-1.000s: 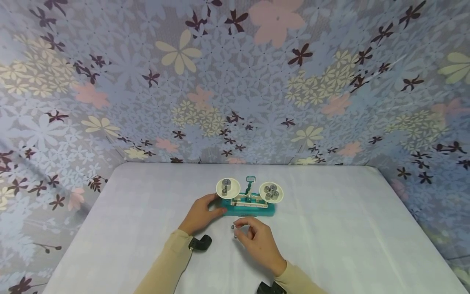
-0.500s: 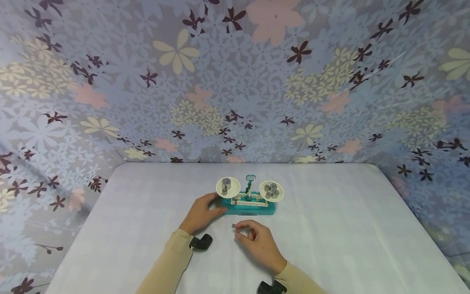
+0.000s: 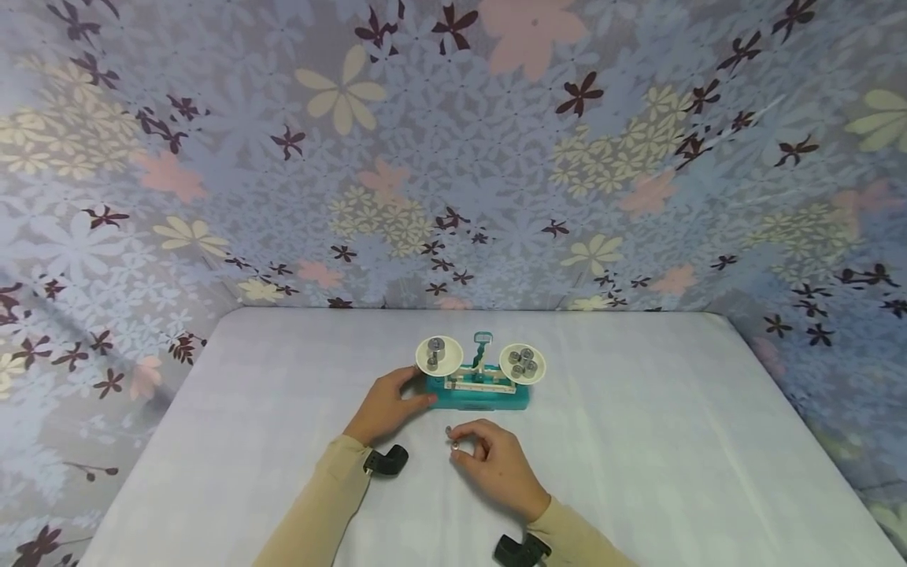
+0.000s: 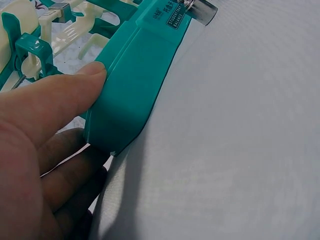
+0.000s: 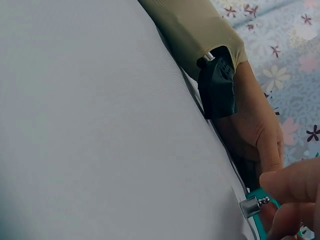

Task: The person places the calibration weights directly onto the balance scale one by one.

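A green balance scale (image 3: pixel 479 400) with two cream pans stands at the table's middle. My left hand (image 3: pixel 386 408) grips the left end of its base; in the left wrist view the thumb (image 4: pixel 75 92) lies on the green edge, with fingers curled beyond it. In front of the scale, my right hand (image 3: pixel 499 468) pinches a small metal weight (image 5: pixel 250 206) by its knob, thumb and index finger bent toward each other. A second small shiny piece (image 3: pixel 455 446) shows between those fingertips; its kind is too small to tell.
Metal weights of differing size sit in the left pan (image 3: pixel 450 364); several more lie in the right pan (image 3: pixel 536 375). A white cloth covers the table (image 3: pixel 673 441). A flower-patterned curtain (image 3: pixel 453 157) closes off the back and sides.
The small pieces at my right fingertips have shifted slightly: the lower one, out of sight half a second ago, shows again. Both hands stay almost where they were.
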Action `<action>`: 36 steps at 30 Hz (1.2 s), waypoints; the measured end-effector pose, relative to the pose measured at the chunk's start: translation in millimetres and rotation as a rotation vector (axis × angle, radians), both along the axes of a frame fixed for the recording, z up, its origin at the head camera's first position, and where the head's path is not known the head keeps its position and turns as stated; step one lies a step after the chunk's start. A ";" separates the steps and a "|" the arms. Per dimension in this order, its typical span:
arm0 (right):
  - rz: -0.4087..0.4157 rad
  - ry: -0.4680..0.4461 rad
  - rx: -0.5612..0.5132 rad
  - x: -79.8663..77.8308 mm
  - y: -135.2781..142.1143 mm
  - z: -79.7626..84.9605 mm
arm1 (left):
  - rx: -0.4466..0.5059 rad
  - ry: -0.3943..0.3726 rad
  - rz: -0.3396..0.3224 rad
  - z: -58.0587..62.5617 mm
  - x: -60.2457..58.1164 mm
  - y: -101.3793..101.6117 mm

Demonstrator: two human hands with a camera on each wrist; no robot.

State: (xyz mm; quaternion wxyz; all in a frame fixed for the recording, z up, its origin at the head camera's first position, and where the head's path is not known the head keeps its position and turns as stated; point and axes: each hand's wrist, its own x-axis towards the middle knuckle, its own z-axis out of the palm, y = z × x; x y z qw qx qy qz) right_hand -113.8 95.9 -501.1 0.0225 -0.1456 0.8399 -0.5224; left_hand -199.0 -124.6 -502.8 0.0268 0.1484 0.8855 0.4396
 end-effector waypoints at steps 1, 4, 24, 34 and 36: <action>-0.006 0.005 0.013 -0.2 0.0 0.1 | 0.001 0.005 -0.004 0.0 -0.3 0.2; -0.025 0.012 0.034 -0.5 0.1 -0.1 | -0.007 0.007 -0.009 1.4 -0.1 0.6; -0.085 0.070 0.082 -0.7 -1.4 -0.9 | -0.009 -0.014 0.000 -1.5 -1.7 1.9; -0.082 0.070 0.093 -1.7 -1.8 -0.7 | -0.007 -0.028 0.008 0.9 -0.6 2.6; -0.082 0.066 0.090 -2.1 -1.9 -0.3 | -0.005 -0.029 0.009 1.4 -0.7 2.4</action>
